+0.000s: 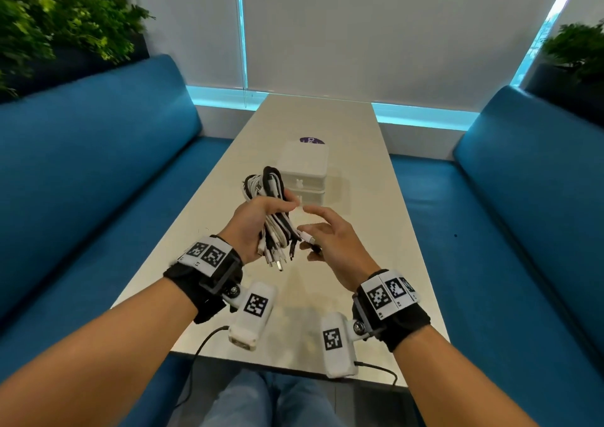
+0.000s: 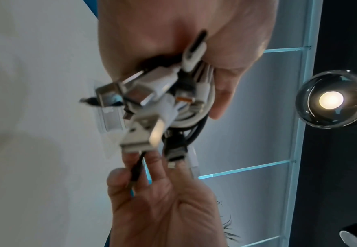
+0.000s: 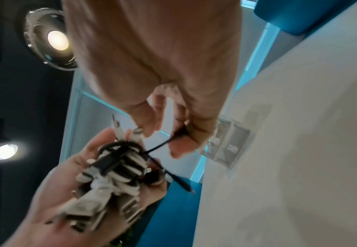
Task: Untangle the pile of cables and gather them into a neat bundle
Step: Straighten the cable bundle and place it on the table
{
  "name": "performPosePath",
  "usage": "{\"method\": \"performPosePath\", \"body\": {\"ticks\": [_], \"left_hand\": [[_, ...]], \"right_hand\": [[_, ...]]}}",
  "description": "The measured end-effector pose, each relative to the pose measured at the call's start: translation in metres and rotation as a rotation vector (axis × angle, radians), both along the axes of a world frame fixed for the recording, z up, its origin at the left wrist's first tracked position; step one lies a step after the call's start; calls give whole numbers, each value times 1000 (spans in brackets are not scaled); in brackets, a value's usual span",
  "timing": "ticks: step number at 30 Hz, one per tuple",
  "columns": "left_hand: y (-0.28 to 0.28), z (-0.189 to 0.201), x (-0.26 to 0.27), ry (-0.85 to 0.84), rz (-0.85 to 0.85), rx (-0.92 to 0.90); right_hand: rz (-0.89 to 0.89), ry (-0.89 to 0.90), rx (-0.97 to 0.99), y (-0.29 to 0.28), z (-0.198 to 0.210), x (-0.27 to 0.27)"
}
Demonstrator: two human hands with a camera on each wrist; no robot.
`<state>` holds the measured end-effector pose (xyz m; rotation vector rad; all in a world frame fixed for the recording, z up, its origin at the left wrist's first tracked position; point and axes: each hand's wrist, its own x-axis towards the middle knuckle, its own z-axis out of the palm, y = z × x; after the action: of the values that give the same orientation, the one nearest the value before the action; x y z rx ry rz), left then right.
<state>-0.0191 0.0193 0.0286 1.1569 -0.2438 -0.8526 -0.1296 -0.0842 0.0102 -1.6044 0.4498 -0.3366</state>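
My left hand [image 1: 258,220] grips a bundle of black and white cables [image 1: 272,187] upright above the table, looped ends up and plugs hanging below. The left wrist view shows the left hand [image 2: 173,25] wrapped round the bundle [image 2: 162,93], with USB plugs pointing at the camera. My right hand [image 1: 327,237] is just right of the bundle's lower end. It pinches one thin black cable [image 1: 313,247] with its curled lower fingers; index finger and thumb are spread. The right wrist view shows this pinch by the right hand [image 3: 179,133] on the black cable [image 3: 158,147], which runs from the bundle [image 3: 118,168].
Two stacked white boxes [image 1: 304,171] stand mid-table just beyond the hands, with a purple sticker [image 1: 312,140] behind them. The long pale table [image 1: 327,116] runs between blue sofas at left [image 1: 81,165] and right [image 1: 523,198]. Plants stand in both back corners.
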Motion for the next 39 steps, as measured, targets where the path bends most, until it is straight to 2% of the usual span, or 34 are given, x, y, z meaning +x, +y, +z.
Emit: {"method": "performPosePath", "body": {"ticks": [2, 5, 12, 15, 17, 19, 20, 22, 24, 27, 31, 35, 37, 39], "left_hand": [[2, 3, 6, 18, 25, -9], [5, 7, 12, 71, 17, -88], [9, 7, 23, 155, 100, -193], [8, 3, 30, 122, 166, -163], [7, 0, 37, 46, 233, -101], [3, -2, 46, -74, 287, 8], [1, -3, 52, -146, 313, 67], [-2, -4, 68, -255, 363, 161], [-3, -5, 87, -288, 381, 215], [-6, -5, 111, -326, 358, 257], [-16, -7, 136, -376, 334, 293], [-24, -19, 156, -424, 302, 380], [-29, -24, 162, -464, 258, 424], [-34, -26, 164, -538, 196, 467]], "right_hand": [[81, 29, -60, 0, 5, 6], [162, 34, 7, 5, 15, 13], [118, 7, 72, 12, 20, 30], [157, -4, 98, 15, 19, 35], [260, 61, 102, 14, 18, 39], [336, 166, -24, 3, 20, 46], [315, 195, -129, -6, 19, 54], [101, 169, -378, -33, 19, 77], [-116, 156, -646, -65, 20, 103], [-139, 273, -890, -103, 16, 146], [-111, 448, -1020, -135, 9, 197], [161, 695, -1055, -144, -18, 227], [204, 728, -1075, -141, -36, 230], [150, 666, -1087, -138, -44, 225]]}}
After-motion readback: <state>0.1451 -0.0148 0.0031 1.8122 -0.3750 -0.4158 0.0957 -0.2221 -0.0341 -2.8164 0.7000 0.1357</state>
